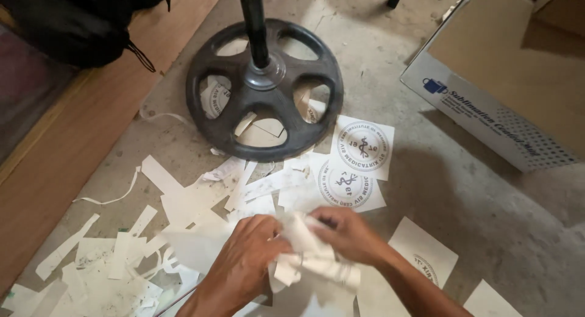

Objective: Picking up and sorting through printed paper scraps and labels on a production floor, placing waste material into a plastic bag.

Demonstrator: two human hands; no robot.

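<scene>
Both my hands meet low in the middle of the view over a concrete floor. My left hand [241, 262] and my right hand [350, 235] are closed together on a crumpled bunch of white paper scraps [308, 247], gathered between the fingers. Loose white paper strips [122, 256] lie scattered to the left of my hands. Two white sheets printed with round blue seals [359, 149] lie just beyond my hands. Another printed sheet [426, 256] lies beside my right forearm.
A black round stand base [204, 119] with a pole [255, 24] stands on the floor ahead, with paper under it. An open cardboard box [487, 119] sits at the upper right. A wooden board [91, 122] and a black bag [79, 21] lie at the left.
</scene>
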